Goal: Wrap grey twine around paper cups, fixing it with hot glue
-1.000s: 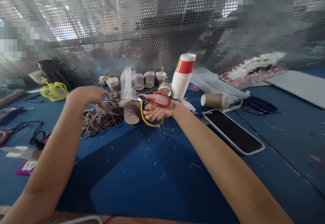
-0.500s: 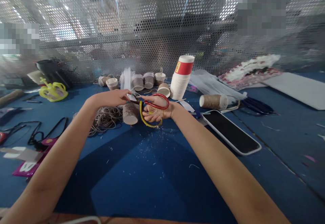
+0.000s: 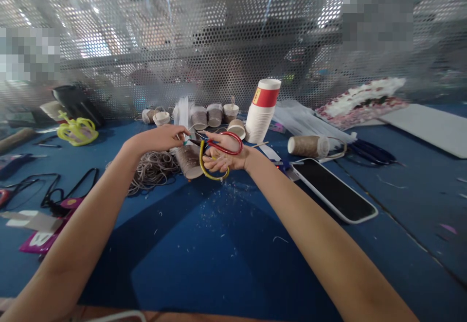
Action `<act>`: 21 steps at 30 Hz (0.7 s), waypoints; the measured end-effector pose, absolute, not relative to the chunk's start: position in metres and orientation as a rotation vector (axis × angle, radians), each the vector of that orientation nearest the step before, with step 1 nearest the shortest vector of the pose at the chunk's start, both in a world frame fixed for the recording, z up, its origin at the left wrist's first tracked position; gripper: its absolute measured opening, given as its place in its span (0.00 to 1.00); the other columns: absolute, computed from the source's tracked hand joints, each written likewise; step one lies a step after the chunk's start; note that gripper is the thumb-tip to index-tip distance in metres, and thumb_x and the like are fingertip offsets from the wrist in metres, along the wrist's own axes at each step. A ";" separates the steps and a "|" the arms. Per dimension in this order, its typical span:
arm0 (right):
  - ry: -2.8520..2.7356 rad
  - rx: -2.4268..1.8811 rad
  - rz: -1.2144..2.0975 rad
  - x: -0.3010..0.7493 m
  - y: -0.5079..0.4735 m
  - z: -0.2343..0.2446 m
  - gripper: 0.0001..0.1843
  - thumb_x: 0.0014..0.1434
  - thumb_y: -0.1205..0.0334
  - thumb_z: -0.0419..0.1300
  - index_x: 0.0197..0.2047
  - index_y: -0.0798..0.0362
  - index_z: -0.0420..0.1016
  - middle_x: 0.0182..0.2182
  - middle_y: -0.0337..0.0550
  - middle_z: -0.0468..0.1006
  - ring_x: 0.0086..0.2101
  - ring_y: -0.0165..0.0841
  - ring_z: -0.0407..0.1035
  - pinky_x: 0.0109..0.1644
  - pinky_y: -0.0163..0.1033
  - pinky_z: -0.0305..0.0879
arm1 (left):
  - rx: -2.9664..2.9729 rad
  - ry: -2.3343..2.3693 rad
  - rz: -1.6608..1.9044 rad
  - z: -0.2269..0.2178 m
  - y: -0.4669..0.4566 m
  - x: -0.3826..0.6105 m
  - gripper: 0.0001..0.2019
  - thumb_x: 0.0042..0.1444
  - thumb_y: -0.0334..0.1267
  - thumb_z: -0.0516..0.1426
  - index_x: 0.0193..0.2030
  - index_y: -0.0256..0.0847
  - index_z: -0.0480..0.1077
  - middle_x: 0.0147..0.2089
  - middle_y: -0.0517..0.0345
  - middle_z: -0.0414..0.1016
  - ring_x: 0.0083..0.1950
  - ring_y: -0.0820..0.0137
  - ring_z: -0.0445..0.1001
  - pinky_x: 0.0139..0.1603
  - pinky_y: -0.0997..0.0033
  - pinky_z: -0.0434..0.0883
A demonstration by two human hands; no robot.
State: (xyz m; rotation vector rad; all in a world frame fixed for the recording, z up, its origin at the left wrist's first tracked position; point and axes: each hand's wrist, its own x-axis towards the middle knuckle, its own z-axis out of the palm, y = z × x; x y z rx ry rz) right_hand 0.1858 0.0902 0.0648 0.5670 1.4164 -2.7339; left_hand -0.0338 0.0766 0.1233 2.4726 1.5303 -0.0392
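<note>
My right hand (image 3: 224, 152) grips scissors (image 3: 228, 152) with one red and one yellow loop handle; their dark blades point left toward my left hand. My left hand (image 3: 170, 136) is closed with its fingertips pinched, close to the blade tips. What it pinches is too small to make out. Just below the hands, a paper cup wrapped in brown twine (image 3: 189, 161) lies tipped with its end facing me. A loose heap of grey-brown cord (image 3: 151, 171) lies left of this cup, under my left wrist.
Several wrapped cups (image 3: 214, 115) line the back beside a tall stack of white paper cups (image 3: 260, 117). Right lie a twine-wrapped cup (image 3: 306, 145), a phone (image 3: 333, 190) and clear plastic bags (image 3: 306, 120). A yellow crown (image 3: 77, 130) and a purple packet (image 3: 40, 239) are left.
The twine-wrapped cup below my hands has turned, its near end swinging right. The scissors have shifted slightly left, and my left hand has moved up a little.
</note>
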 end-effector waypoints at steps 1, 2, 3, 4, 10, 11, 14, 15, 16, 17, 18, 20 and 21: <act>1.401 0.553 -2.747 0.186 0.091 0.063 0.41 0.61 0.26 0.30 0.26 0.54 0.61 0.18 0.32 0.57 0.16 0.19 0.43 0.13 0.23 0.52 | 2.470 1.534 -0.032 0.123 0.076 -0.034 0.27 0.59 0.43 0.48 0.63 0.37 0.65 0.57 0.45 0.76 0.54 0.59 0.75 0.53 0.64 0.69; 1.382 0.542 -2.760 0.186 0.092 0.062 0.41 0.62 0.26 0.30 0.26 0.54 0.61 0.18 0.32 0.57 0.16 0.19 0.44 0.13 0.23 0.52 | 2.467 1.531 -0.024 0.123 0.077 -0.034 0.28 0.58 0.43 0.48 0.64 0.36 0.64 0.57 0.44 0.75 0.54 0.58 0.74 0.53 0.64 0.69; 1.359 0.533 -2.769 0.185 0.093 0.060 0.41 0.62 0.27 0.30 0.26 0.54 0.61 0.18 0.32 0.57 0.16 0.19 0.44 0.13 0.22 0.52 | 2.462 1.523 -0.017 0.123 0.077 -0.035 0.28 0.58 0.42 0.49 0.64 0.36 0.63 0.58 0.43 0.75 0.55 0.58 0.74 0.53 0.64 0.70; 1.335 0.529 -2.776 0.185 0.094 0.058 0.41 0.62 0.27 0.30 0.27 0.55 0.61 0.18 0.33 0.58 0.16 0.19 0.45 0.13 0.22 0.52 | 2.455 1.514 -0.014 0.122 0.077 -0.035 0.29 0.57 0.42 0.49 0.65 0.35 0.62 0.59 0.43 0.74 0.55 0.57 0.74 0.53 0.64 0.70; 1.227 0.496 -2.810 0.182 0.095 0.051 0.38 0.64 0.29 0.32 0.29 0.55 0.61 0.20 0.33 0.58 0.18 0.21 0.50 0.14 0.23 0.56 | 2.415 1.533 -0.065 0.118 0.080 -0.037 0.31 0.57 0.42 0.48 0.67 0.33 0.58 0.56 0.43 0.76 0.52 0.57 0.75 0.49 0.65 0.70; 1.214 0.487 -2.814 0.182 0.095 0.051 0.38 0.64 0.29 0.32 0.29 0.55 0.61 0.20 0.32 0.57 0.18 0.21 0.50 0.14 0.23 0.57 | 2.422 1.538 -0.067 0.118 0.080 -0.037 0.30 0.58 0.42 0.47 0.67 0.33 0.58 0.54 0.43 0.76 0.51 0.58 0.75 0.48 0.64 0.70; 1.166 0.487 -2.821 0.181 0.095 0.051 0.38 0.64 0.29 0.30 0.29 0.54 0.60 0.20 0.31 0.56 0.17 0.21 0.49 0.14 0.24 0.56 | 2.478 1.535 -0.031 0.119 0.082 -0.039 0.28 0.60 0.42 0.46 0.66 0.35 0.59 0.54 0.43 0.76 0.52 0.57 0.75 0.49 0.63 0.69; 1.150 0.501 -2.824 0.180 0.095 0.051 0.38 0.63 0.29 0.29 0.29 0.53 0.59 0.20 0.31 0.56 0.17 0.21 0.49 0.13 0.24 0.55 | 2.499 1.529 -0.013 0.119 0.083 -0.040 0.27 0.61 0.43 0.45 0.66 0.36 0.60 0.56 0.43 0.75 0.54 0.56 0.74 0.51 0.62 0.69; 1.132 0.519 -2.832 0.180 0.094 0.052 0.37 0.63 0.29 0.29 0.29 0.52 0.58 0.20 0.31 0.56 0.17 0.22 0.49 0.13 0.25 0.55 | 2.516 1.522 0.008 0.119 0.083 -0.040 0.26 0.62 0.43 0.45 0.65 0.36 0.61 0.58 0.43 0.74 0.57 0.56 0.72 0.53 0.62 0.69; 1.108 0.543 -2.846 0.179 0.094 0.053 0.37 0.63 0.29 0.28 0.29 0.51 0.58 0.20 0.31 0.56 0.17 0.22 0.49 0.12 0.25 0.54 | 2.530 1.516 0.031 0.119 0.084 -0.041 0.26 0.63 0.43 0.44 0.65 0.36 0.62 0.59 0.42 0.73 0.59 0.55 0.71 0.55 0.61 0.68; 1.077 0.567 -2.866 0.179 0.092 0.054 0.36 0.63 0.28 0.28 0.30 0.51 0.57 0.20 0.31 0.56 0.16 0.22 0.49 0.12 0.25 0.53 | 2.540 1.514 0.053 0.119 0.084 -0.042 0.26 0.63 0.42 0.44 0.64 0.36 0.62 0.60 0.42 0.72 0.60 0.55 0.70 0.57 0.60 0.68; 1.000 0.607 -2.917 0.178 0.090 0.057 0.34 0.63 0.28 0.30 0.30 0.49 0.55 0.20 0.30 0.55 0.17 0.22 0.49 0.12 0.24 0.51 | 2.557 1.513 0.093 0.120 0.084 -0.042 0.26 0.63 0.40 0.43 0.64 0.35 0.62 0.62 0.42 0.71 0.62 0.55 0.69 0.60 0.58 0.66; 0.956 0.619 -2.943 0.178 0.088 0.058 0.33 0.64 0.29 0.30 0.30 0.49 0.54 0.20 0.29 0.54 0.16 0.22 0.48 0.12 0.23 0.49 | 2.564 1.505 0.104 0.120 0.084 -0.041 0.25 0.62 0.39 0.43 0.64 0.35 0.62 0.63 0.42 0.70 0.62 0.56 0.68 0.62 0.58 0.65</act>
